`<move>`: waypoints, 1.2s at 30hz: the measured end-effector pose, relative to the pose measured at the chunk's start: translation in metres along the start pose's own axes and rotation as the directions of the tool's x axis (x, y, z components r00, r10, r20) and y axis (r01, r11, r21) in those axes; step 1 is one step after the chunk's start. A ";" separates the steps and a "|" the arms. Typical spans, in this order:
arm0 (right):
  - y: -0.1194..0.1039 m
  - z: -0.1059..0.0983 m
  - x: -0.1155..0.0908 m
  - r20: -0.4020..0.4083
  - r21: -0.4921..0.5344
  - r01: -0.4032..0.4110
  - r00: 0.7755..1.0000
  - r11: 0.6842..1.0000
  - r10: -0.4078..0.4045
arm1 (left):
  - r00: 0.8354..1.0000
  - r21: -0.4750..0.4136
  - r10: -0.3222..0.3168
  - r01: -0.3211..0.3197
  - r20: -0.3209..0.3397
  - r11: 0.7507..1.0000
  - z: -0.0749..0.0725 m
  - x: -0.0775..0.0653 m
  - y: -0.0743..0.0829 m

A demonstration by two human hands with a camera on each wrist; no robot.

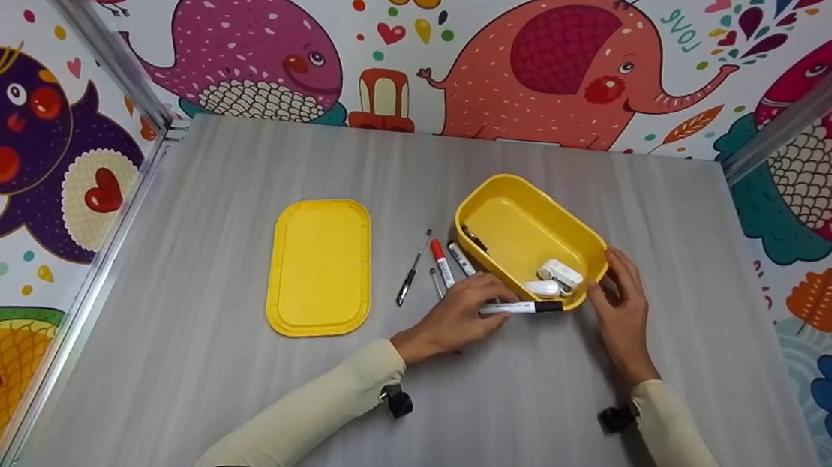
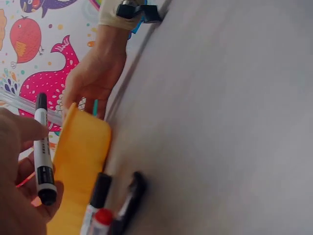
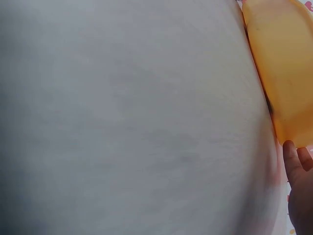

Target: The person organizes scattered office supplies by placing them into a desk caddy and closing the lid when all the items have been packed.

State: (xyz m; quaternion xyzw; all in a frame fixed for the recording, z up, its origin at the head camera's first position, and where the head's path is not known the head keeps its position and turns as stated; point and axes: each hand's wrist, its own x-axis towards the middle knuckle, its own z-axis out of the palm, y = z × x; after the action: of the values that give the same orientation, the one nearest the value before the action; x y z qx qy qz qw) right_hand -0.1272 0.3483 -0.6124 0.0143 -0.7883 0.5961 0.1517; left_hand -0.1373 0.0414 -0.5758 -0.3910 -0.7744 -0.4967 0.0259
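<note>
My left hand (image 1: 465, 313) pinches a black-capped whiteboard marker (image 1: 522, 308) between thumb and fingers, in front of the near side of a yellow plastic box (image 1: 518, 224). In the left wrist view the marker (image 2: 44, 147) stands nearly upright, its black cap at the top. At the box's right end, my right hand (image 1: 623, 319) holds the corner, thumb and fingers on its outer walls. In the right wrist view its fingertips (image 3: 289, 145) meet the box's lower edge. Inside the box lie two small white objects (image 1: 559, 275) and a dark slim item (image 1: 474, 237).
A flat yellow lid (image 1: 321, 267) lies to the left on the grey table (image 1: 208, 366). Between lid and box are a black-gripped pen (image 1: 413, 267), a red-capped marker (image 1: 443, 266) and another marker (image 1: 461, 258). Cartoon-printed walls (image 1: 417, 45) border the table.
</note>
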 end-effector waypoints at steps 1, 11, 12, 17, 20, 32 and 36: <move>0.000 0.000 0.000 0.000 0.000 -0.001 1.000 1.000 0.001 | 1.000 -0.012 0.004 -0.004 0.002 1.000 -0.002 0.002 0.000; -0.002 -0.001 -0.002 0.006 -0.008 -0.001 1.000 1.000 0.001 | 0.999 -0.057 0.034 -0.032 0.036 0.998 -0.021 0.022 -0.003; -0.002 0.000 -0.002 0.007 -0.008 0.002 1.000 1.000 -0.002 | 0.999 -0.058 0.038 -0.035 0.039 0.998 -0.022 0.023 -0.002; -0.002 0.000 -0.002 0.011 0.006 0.014 1.000 1.000 -0.014 | 0.997 -0.065 0.052 -0.049 0.049 0.997 -0.029 0.031 -0.001; -0.002 0.000 -0.002 0.011 0.016 0.010 1.000 1.000 -0.010 | 0.997 -0.063 0.058 -0.055 0.051 0.996 -0.031 0.035 -0.001; -0.010 0.003 -0.001 -0.004 -0.005 -0.016 1.000 1.000 0.016 | 0.988 0.044 0.075 -0.082 0.135 0.996 -0.036 0.054 -0.018; -0.013 0.004 -0.001 -0.007 -0.012 -0.027 1.000 1.000 0.027 | 0.984 0.080 0.064 -0.078 0.166 0.994 -0.037 0.059 -0.021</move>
State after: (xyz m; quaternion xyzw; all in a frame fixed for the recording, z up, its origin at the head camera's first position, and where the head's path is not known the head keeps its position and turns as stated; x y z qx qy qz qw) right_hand -0.1247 0.3405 -0.6017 0.0005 -0.7916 0.5932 0.1464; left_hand -0.2042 0.0422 -0.5479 -0.4564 -0.7802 -0.4278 -0.0028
